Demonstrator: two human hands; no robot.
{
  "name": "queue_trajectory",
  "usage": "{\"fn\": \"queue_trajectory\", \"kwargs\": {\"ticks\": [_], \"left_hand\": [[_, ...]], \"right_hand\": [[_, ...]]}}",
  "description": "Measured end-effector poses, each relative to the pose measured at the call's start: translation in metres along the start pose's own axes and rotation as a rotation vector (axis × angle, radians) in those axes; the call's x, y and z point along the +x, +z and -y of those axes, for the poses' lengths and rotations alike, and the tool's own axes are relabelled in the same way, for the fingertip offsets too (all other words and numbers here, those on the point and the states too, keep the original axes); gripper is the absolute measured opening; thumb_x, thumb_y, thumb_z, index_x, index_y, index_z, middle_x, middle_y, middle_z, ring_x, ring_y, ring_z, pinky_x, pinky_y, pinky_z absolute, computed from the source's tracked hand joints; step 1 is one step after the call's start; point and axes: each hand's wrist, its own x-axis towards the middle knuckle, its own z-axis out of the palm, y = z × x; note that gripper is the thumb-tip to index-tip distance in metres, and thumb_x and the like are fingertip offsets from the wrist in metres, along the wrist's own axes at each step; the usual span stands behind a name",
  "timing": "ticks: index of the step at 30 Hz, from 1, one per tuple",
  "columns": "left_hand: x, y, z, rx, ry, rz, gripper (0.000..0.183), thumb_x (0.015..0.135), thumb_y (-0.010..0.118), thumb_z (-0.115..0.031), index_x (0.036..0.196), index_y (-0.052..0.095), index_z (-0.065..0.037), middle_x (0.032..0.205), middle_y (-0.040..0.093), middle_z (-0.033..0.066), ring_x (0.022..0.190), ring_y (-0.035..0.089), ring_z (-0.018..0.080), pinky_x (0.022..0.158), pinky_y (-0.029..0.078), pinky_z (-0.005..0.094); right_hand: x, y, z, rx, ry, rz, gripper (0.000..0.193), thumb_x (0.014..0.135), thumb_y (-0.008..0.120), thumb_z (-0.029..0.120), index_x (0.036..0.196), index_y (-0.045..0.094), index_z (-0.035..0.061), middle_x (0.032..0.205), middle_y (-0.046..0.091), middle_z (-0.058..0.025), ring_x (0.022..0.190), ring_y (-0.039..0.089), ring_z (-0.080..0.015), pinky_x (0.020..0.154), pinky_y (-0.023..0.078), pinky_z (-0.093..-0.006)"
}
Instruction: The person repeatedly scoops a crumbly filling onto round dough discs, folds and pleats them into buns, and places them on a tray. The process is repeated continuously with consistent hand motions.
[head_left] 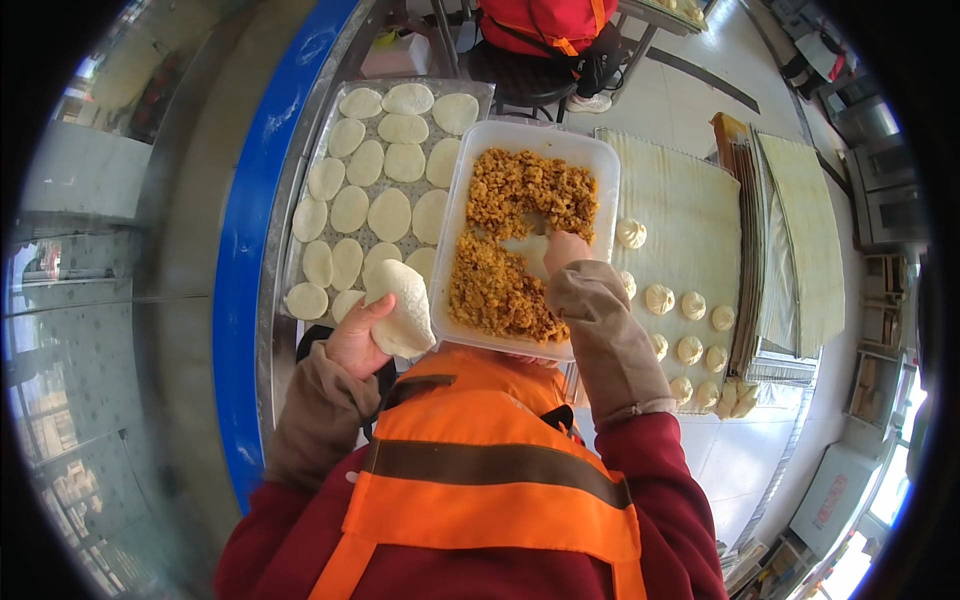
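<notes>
My left hand grips a round dough wrapper by its edge, thumb on top, and the wrapper droops beside the near left corner of the tub. My right hand reaches into a white plastic tub of crumbly brown filling. Its fingers look curled, and what they hold is hidden behind the hand. A bare patch of tub bottom shows between two heaps of filling. Left of the tub, several flat dough wrappers lie in rows on a tray.
Several pleated buns sit on a cloth-lined tray to the right. Beyond it stand stacked cloth-covered trays. A blue edge strip runs along the left. Another person in red is at the far side, near a dark stool.
</notes>
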Motion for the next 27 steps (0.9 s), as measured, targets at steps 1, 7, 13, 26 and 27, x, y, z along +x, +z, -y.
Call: {"fn": "queue_trajectory", "kwargs": {"ticks": [1,7,13,26,27], "left_hand": [[0.003,-0.002,0.001,-0.069,-0.026,-0.017,0.045,0.091,0.058,-0.025,0.128,0.045,-0.002,0.115,0.058,0.0146,0.107,0.057,0.0272,0.094,0.046,0.0398],[0.016,-0.023,-0.001,-0.211,-0.141,-0.040,0.037,0.096,0.050,-0.022,0.127,0.045,-0.002,0.118,0.057,0.0148,0.109,0.057,0.0268,0.094,0.046,0.0401],[0.032,-0.034,-0.001,-0.023,0.033,-0.183,0.039,0.094,0.053,-0.025,0.125,0.048,-0.001,0.120,0.057,0.0103,0.111,0.055,0.0254,0.096,0.044,0.0400],[0.158,0.046,0.050,-0.248,0.028,-0.149,0.039,0.103,0.027,-0.031,0.126,0.042,-0.004,0.124,0.053,0.0097,0.112,0.052,0.0261,0.099,0.042,0.0436],[0.161,0.049,0.053,-0.259,0.024,-0.182,0.039,0.103,0.027,-0.031,0.126,0.042,-0.004,0.123,0.052,0.0100,0.113,0.052,0.0260,0.100,0.042,0.0435]], "right_hand": [[0.008,0.008,0.002,0.061,-0.007,0.046,0.017,0.084,0.056,0.012,0.094,0.069,0.0057,0.097,0.068,-0.0158,0.093,0.065,-0.0305,0.079,0.053,-0.0382],[0.032,0.057,0.027,0.170,-0.163,0.044,0.021,0.083,0.057,0.014,0.100,0.070,0.0122,0.091,0.068,-0.0127,0.078,0.063,-0.0329,0.071,0.050,-0.0416],[0.023,0.047,0.016,0.645,-0.204,0.151,0.027,0.085,0.060,0.018,0.108,0.068,0.0058,0.067,0.063,-0.0105,0.063,0.060,-0.0223,0.059,0.046,-0.0362],[-0.095,-0.002,0.040,0.120,-0.360,-0.673,0.031,0.084,0.060,0.013,0.114,0.065,0.0156,0.070,0.061,-0.0055,0.058,0.061,-0.0234,0.052,0.049,-0.0339],[-0.100,0.003,0.042,0.021,-0.373,-0.720,0.033,0.083,0.061,0.012,0.115,0.064,0.0168,0.070,0.059,-0.0046,0.057,0.060,-0.0223,0.051,0.049,-0.0344]]}}
